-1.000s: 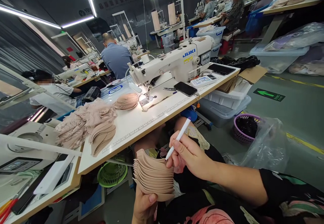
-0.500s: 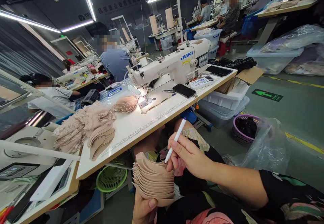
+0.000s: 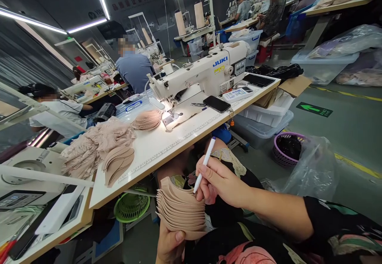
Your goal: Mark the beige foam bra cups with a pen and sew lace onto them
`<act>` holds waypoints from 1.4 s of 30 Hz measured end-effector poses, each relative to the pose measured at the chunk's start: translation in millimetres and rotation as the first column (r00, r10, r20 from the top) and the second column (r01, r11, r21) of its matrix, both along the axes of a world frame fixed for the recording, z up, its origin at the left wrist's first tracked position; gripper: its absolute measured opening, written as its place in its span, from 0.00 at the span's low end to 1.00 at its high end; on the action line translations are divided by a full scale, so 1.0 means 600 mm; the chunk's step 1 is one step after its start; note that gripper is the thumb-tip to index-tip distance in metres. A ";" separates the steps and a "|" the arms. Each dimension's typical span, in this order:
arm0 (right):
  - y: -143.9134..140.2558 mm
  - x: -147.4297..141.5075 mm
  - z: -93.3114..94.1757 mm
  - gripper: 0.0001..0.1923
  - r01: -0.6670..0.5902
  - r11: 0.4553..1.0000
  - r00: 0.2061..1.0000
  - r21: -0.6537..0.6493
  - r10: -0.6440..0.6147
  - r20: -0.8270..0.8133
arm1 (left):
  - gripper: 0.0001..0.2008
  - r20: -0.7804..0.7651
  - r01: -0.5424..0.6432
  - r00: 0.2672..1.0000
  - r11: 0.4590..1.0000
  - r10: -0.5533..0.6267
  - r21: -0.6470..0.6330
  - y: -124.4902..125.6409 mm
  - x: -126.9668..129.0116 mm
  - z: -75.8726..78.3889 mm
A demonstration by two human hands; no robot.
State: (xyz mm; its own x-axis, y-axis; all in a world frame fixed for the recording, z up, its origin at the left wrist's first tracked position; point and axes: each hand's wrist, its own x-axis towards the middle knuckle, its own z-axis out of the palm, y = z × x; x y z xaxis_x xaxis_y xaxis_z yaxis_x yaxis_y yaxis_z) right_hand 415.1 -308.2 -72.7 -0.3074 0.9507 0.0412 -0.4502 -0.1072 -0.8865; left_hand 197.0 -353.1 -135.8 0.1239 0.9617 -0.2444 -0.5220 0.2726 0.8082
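Stack of beige cups [image 3: 180, 212] gripped in left hand [image 3: 170, 242]; pen [image 3: 205, 164] in right hand [image 3: 222, 182]

Head view: Your left hand was closed on the lower end of the stack, its thumb pressed against the outer face of the lowest piece. The stack was located above your lap, in front of the near edge of the white sewing table [image 3: 167, 148]; its layers lay nested, edges fanned out to the left. Your right hand was closed around the white pen, gripped between thumb and fingers, purple end up and tip down at the stack's upper rim. Whether the tip touched the material could not be determined.

On the table stood a sewing machine [image 3: 221, 63] marked JUKI, its needle area lit. A second pile of cups [image 3: 147, 120] lay just beside that area. Nearer the table's left end were crumpled lace fabric [image 3: 95, 144] and loose beige pieces [image 3: 117, 164]. A dark phone [image 3: 217, 104] lay in front of the machine. Below the table was a green basket [image 3: 131, 206].
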 end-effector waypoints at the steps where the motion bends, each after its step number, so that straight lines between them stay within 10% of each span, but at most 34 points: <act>1: 0.000 0.000 -0.001 0.26 -0.009 1.000 1.000 -0.009 0.008 -0.004 | 0.47 0.002 0.004 1.000 1.000 -0.004 0.011 0.000 -0.001 -0.002; 15: -0.017 0.007 0.002 0.23 0.024 0.984 0.999 0.174 -0.032 0.044 | 0.47 -0.026 -0.066 0.997 0.998 0.066 -0.008 -0.003 0.006 0.001; 24: -0.036 0.019 -0.011 0.14 0.092 0.695 0.939 0.713 -0.299 0.169 | 0.46 0.002 -0.044 0.999 0.999 0.044 -0.013 -0.005 0.004 -0.002; 31: -0.038 0.016 -0.022 0.13 0.160 0.783 0.940 0.601 -0.306 0.150 | 0.50 -0.028 -0.022 0.999 1.000 0.022 0.013 -0.005 0.004 -0.003; 38: -0.039 0.021 -0.027 0.09 0.151 0.591 0.903 0.792 -0.409 0.133 | 0.42 0.010 -0.068 0.998 0.998 0.068 -0.013 -0.002 0.006 -0.011; 42: -0.040 0.018 -0.029 0.10 0.199 0.590 0.881 0.782 -0.458 0.122 | 0.42 0.032 0.035 0.999 0.999 -0.035 -0.004 0.009 -0.020 -0.039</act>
State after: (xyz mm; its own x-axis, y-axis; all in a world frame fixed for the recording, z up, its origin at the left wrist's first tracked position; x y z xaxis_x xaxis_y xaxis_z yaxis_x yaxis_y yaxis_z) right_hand 426.0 -332.4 -90.3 -0.0991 0.6746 0.7315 -0.0365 0.7322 -0.6801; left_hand 185.3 -347.7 -159.2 0.1651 0.9556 -0.2442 -0.5380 0.2948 0.7897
